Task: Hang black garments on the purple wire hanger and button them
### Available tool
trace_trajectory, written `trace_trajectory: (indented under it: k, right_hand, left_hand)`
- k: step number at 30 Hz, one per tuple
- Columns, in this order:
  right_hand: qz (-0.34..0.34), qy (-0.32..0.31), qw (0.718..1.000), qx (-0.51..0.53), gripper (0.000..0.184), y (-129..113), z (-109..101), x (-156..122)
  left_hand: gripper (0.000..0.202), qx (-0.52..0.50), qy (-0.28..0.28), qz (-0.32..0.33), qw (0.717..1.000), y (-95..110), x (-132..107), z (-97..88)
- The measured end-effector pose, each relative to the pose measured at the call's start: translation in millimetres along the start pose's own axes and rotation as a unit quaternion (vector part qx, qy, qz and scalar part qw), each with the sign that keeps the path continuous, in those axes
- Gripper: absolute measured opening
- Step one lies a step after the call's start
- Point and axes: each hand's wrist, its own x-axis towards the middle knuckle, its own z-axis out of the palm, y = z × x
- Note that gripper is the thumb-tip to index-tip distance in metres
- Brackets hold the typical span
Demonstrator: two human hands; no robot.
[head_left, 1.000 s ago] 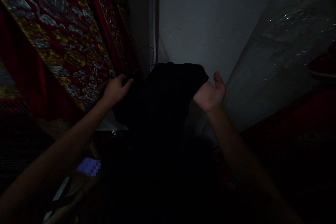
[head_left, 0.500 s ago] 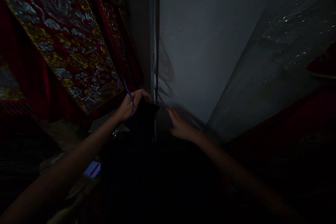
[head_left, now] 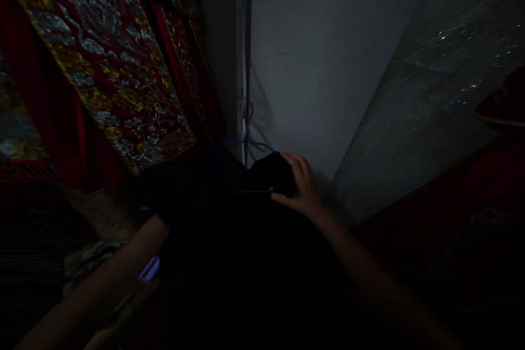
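Note:
A black cloth (head_left: 229, 213) hangs in front of me in dim light, with a thin purple cord (head_left: 248, 120) looping above it near the wall corner. My right hand (head_left: 301, 188) grips a bunched top part of the black cloth, fingers curled over it. My left forearm (head_left: 102, 284) reaches in from the lower left, and its hand is hidden behind the cloth.
Red hangings with gold and silver embroidery (head_left: 106, 65) fill the left side. A grey wall (head_left: 320, 54) stands ahead, with a pale vertical strip (head_left: 245, 38) at its corner. Clear plastic sheeting (head_left: 430, 98) over red fabric lies on the right. A small white and red object (head_left: 149, 269) sits low left.
The black cloth has risen and now covers my left hand. My right hand went from lying open near the wall to curling over the cloth's top. The purple cord left my left hand's fingers.

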Motion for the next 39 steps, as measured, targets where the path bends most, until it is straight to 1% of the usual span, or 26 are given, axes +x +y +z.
trace_trajectory:
  k: [1, 2, 3, 5, 6, 7, 9, 10, 12, 14, 16, 18, 19, 20, 21, 22, 23, 24, 25, 26, 27, 29, 32, 34, 37, 39]
  right_hand:
    - [0.026, 0.023, 0.999, -0.016, 0.096, 9, -7, 5]
    - [0.048, 0.042, 0.998, -0.031, 0.093, 18, -13, 13]
    - [0.063, 0.054, 0.996, -0.044, 0.092, 25, -18, 22]
    - [0.072, 0.057, 0.994, -0.062, 0.092, 36, -23, 44]
    - [0.068, 0.049, 0.994, -0.069, 0.093, 38, -23, 56]
    - [0.06, 0.039, 0.995, -0.073, 0.094, 38, -22, 67]
    - [0.037, 0.012, 0.996, -0.075, 0.097, 32, -20, 84]
    - [0.028, -0.002, 0.997, -0.075, 0.099, 27, -19, 88]
    - [0.013, -0.022, 0.997, -0.071, 0.102, 13, -18, 87]
    - [0.0, -0.03, 0.998, -0.054, 0.1, -2, -17, 74]
    - [-0.002, -0.025, 1.0, -0.005, 0.093, -16, -11, 54]
    - [0.042, 0.001, 0.996, 0.081, 0.081, -29, 5, 26]
    - [0.094, 0.025, 0.986, 0.135, 0.074, -36, 18, 10]
    - [0.16, 0.06, 0.966, 0.193, 0.066, -41, 33, -7]
    - [0.236, 0.09, 0.937, 0.242, 0.058, -47, 50, -26]
    - [0.319, 0.11, 0.9, 0.277, 0.052, -52, 68, -44]
    - [0.393, 0.097, 0.864, 0.3, 0.05, -57, 85, -62]
    - [0.444, 0.059, 0.835, 0.319, 0.049, -63, 100, -78]
    - [0.472, 0.018, 0.814, 0.338, 0.046, -68, 113, -92]
    - [0.484, -0.021, 0.8, 0.355, 0.045, -73, 122, -103]
    - [0.482, -0.052, 0.793, 0.37, 0.043, -76, 128, -110]
    - [0.457, -0.078, 0.792, 0.399, 0.04, -81, 133, -116]
    - [0.414, -0.062, 0.795, 0.439, 0.028, -81, 130, -113]
    - [0.401, -0.051, 0.797, 0.449, 0.02, -81, 128, -112]
    - [0.399, -0.056, 0.798, 0.449, 0.019, -83, 125, -114]
    - [0.397, -0.061, 0.793, 0.458, 0.02, -87, 123, -114]
  left_hand:
    - [0.068, -0.026, -0.005, -0.005, 1.0, -12, 0, -5.9]
    - [0.074, -0.072, -0.028, -0.01, 0.997, -24, -1, -10.6]
    - [0.076, -0.123, -0.057, -0.017, 0.991, -33, -2, -13.9]
    - [0.074, -0.201, -0.095, -0.021, 0.975, -45, -3, -15.6]
    - [0.07, -0.214, -0.093, -0.018, 0.972, -47, -3, -14.2]
    - [0.064, -0.206, -0.071, -0.011, 0.976, -48, -3, -11.5]
    - [0.056, -0.175, 0.005, 0.003, 0.985, -47, -5, -4.3]
    - [0.056, -0.166, 0.041, 0.007, 0.985, -48, -6, -0.4]
    - [0.058, -0.17, 0.096, 0.003, 0.981, -53, -11, 6.6]
    - [0.058, -0.192, 0.123, -0.027, 0.973, -65, -17, 13.0]
    - [0.057, -0.227, 0.134, -0.074, 0.962, -79, -23, 20.8]
    - [0.053, -0.276, 0.13, -0.117, 0.945, -91, -28, 31.3]
    - [0.049, -0.303, 0.123, -0.134, 0.936, -94, -31, 37.4]
    - [0.044, -0.328, 0.116, -0.148, 0.926, -97, -33, 43.8]
    - [0.039, -0.35, 0.11, -0.159, 0.917, -97, -35, 50.1]
    - [0.034, -0.367, 0.103, -0.167, 0.909, -97, -38, 55.8]
    - [0.03, -0.378, 0.097, -0.175, 0.904, -96, -41, 60.5]
    - [0.029, -0.384, 0.092, -0.181, 0.901, -94, -44, 64.0]
    - [0.028, -0.388, 0.084, -0.186, 0.899, -92, -48, 66.1]
    - [0.028, -0.392, 0.074, -0.189, 0.897, -91, -51, 67.0]
    - [0.029, -0.397, 0.063, -0.188, 0.896, -90, -55, 66.7]
    - [0.032, -0.406, 0.043, -0.182, 0.895, -89, -61, 64.1]
    - [0.033, -0.415, 0.019, -0.186, 0.89, -91, -66, 59.6]
    - [0.034, -0.41, 0.009, -0.201, 0.89, -92, -68, 58.4]
    - [0.036, -0.395, 0.006, -0.212, 0.894, -91, -71, 59.5]
    - [0.034, -0.399, 0.014, -0.214, 0.891, -86, -74, 61.3]
